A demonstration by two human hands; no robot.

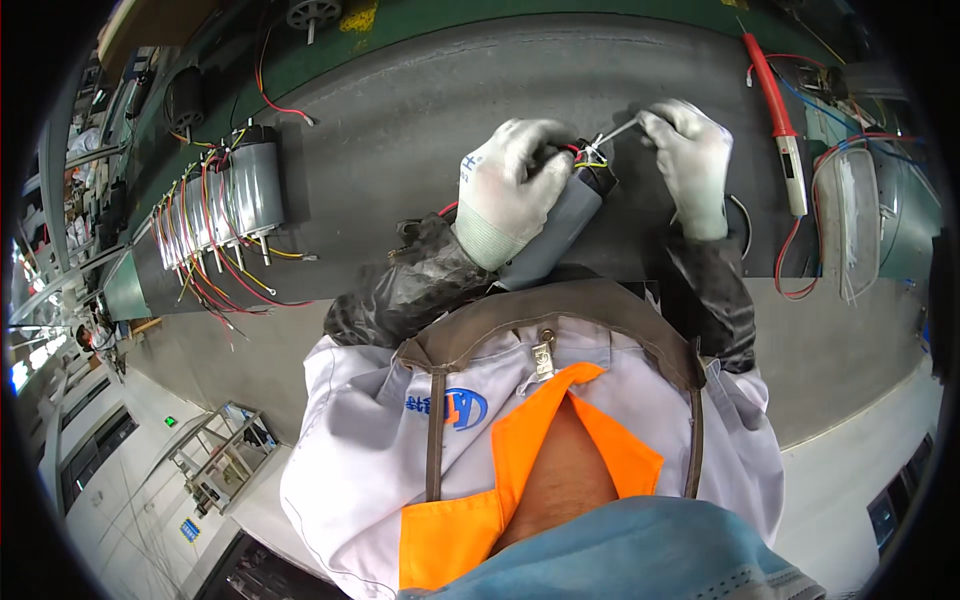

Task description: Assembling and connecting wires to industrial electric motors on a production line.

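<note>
At ten o'clock in our view, grey cylinders (258, 185) are standing in a row on the table (360, 150), trailing red and yellow wires. Our white-gloved left hand (508, 190) is pinching narrowly at the leads (590, 165) of a smooth grey cylindrical motor (560, 232). The motor is leaning toward one o'clock, showing a dark end, partly hidden, lying at four o'clock from this hand and eight o'clock from our right hand (690, 160), which is gripping a white strand (622, 130). A red-and-white pen-shaped tool (772, 100) is lying at two o'clock.
</note>
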